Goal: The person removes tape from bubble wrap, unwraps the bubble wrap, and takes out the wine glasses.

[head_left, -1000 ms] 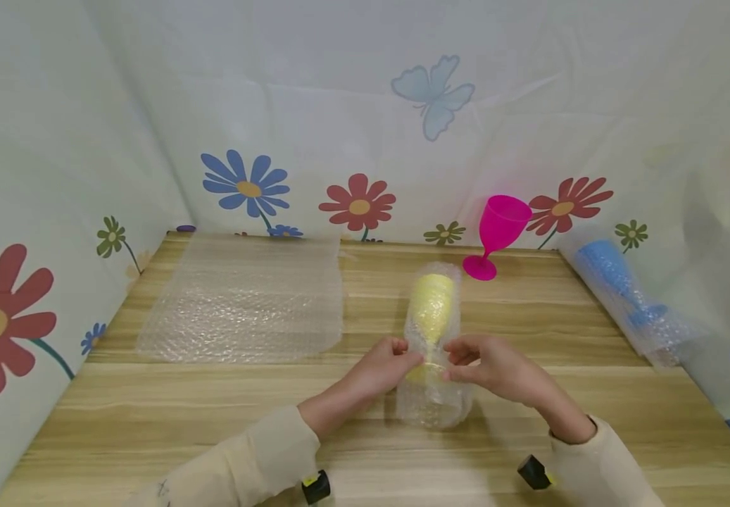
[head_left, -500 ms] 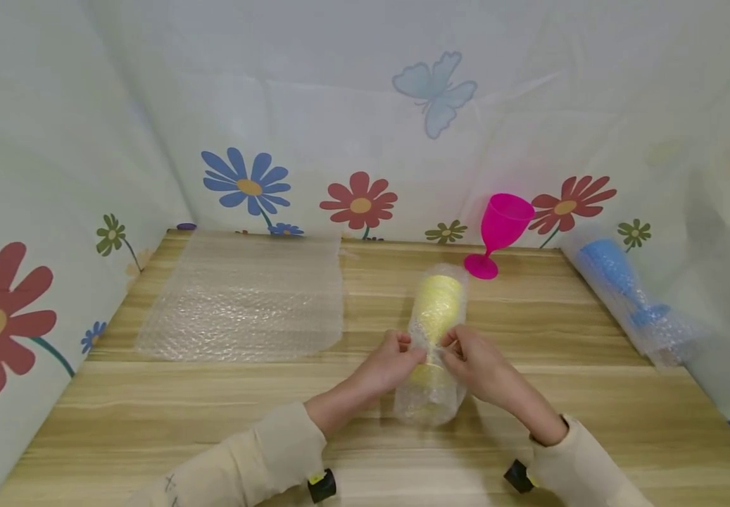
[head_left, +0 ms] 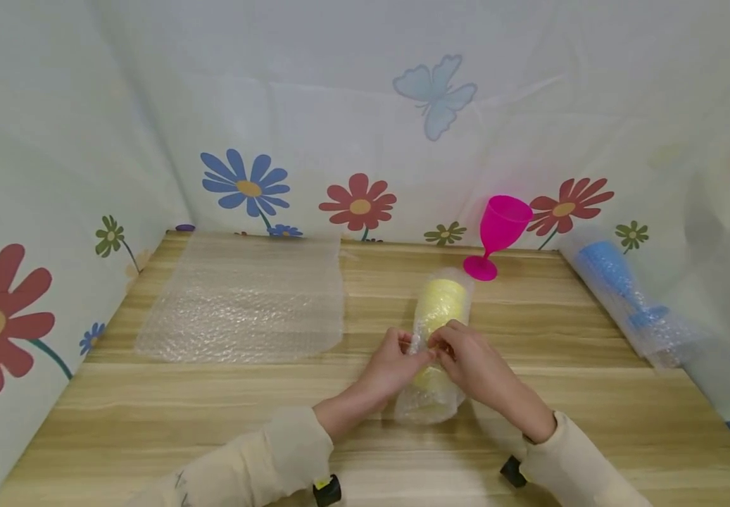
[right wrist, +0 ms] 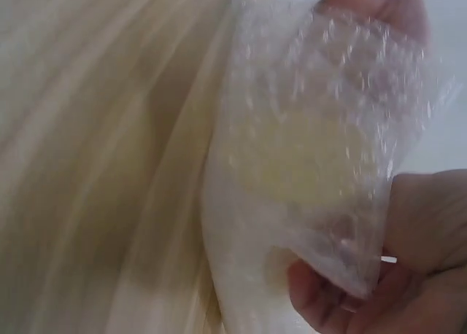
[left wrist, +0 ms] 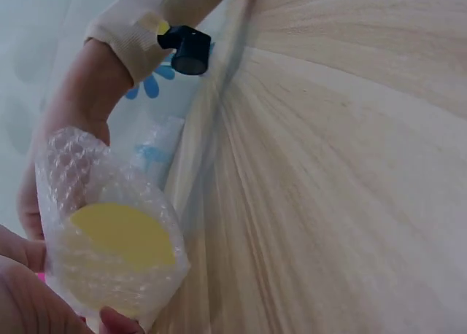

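Observation:
A yellow goblet (head_left: 443, 303) lies rolled inside bubble wrap (head_left: 424, 408), bowl pointing away from me. Its round yellow base (left wrist: 128, 235) shows through the open end of the roll in the left wrist view. My left hand (head_left: 393, 366) grips the left side of the roll near the stem, with fingers curled along it. From the right, my right hand (head_left: 475, 366) pinches the wrap over the stem, its fingertips meeting the left thumb. In the right wrist view a loose corner of the wrap hangs by the right hand (right wrist: 430, 276).
A flat bubble wrap sheet (head_left: 244, 303) lies at the back left of the wooden table (head_left: 212, 415). The pink goblet (head_left: 504, 222) stands upright at the back edge. Against the right wall lies a blue goblet (head_left: 612, 267) wrapped in bubble wrap.
My right hand has moved left and inward onto the wrap over the stem, closing up to the left hand. The roll has tilted slightly, its far end shifting right.

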Available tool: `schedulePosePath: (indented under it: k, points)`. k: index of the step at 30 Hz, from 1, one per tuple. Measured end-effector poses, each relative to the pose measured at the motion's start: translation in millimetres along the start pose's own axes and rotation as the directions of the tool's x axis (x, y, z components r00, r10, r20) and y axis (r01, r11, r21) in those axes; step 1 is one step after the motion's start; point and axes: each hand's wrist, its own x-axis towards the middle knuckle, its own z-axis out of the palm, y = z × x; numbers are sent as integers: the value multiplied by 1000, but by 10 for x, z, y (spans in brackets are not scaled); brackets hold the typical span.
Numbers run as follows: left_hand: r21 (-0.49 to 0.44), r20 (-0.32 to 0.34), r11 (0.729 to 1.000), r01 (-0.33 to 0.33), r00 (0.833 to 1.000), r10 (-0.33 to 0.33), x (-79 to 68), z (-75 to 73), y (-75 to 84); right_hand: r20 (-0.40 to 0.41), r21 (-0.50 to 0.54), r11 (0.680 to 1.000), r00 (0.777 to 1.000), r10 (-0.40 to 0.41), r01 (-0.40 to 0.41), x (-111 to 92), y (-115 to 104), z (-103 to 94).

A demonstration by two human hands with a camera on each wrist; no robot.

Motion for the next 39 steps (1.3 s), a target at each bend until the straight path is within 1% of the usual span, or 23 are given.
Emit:
schedulePosePath:
  k: [5, 9, 12, 16, 18, 21, 26, 32, 37, 39]
  points:
    - [-29, 12, 998, -49, 999, 50, -5, -11, 1, 57, 134, 988, 995, 76, -83, 16, 53, -35]
    - [4, 6, 998, -61, 998, 61, -8, 5, -5, 80, 200, 971, 990, 117, -131, 14, 59, -52]
    - [32, -7, 997, -63, 998, 63, -5, 13, -22, 94, 262, 953, 986, 135, -156, 40, 43, -55]
    - [30, -13, 998, -62, 998, 62, 5, 30, -28, 145, 332, 917, 972, 182, -221, 72, 9, -88]
    - [38, -19, 998, -58, 998, 59, 12, 38, -23, 172, 343, 903, 963, 209, -258, 93, -17, -114]
    - [54, -25, 997, -52, 998, 54, 21, 47, -8, 199, 325, 891, 944, 262, -316, 131, -69, -150]
    - [25, -12, 999, -48, 999, 49, 4, 47, 42, 218, 286, 879, 920, 327, -380, 186, -161, -192]
    - [-2, -2, 999, -42, 999, 42, 5, 38, 57, 255, 312, 862, 909, 329, -400, 199, -193, -250]
    - [-12, -4, 998, -56, 998, 56, 18, 34, 19, 275, 330, 855, 907, 318, -399, 200, -172, -234]
    - [-8, -4, 998, -56, 998, 56, 19, 28, 8, 281, 338, 845, 901, 329, -414, 194, -159, -225]
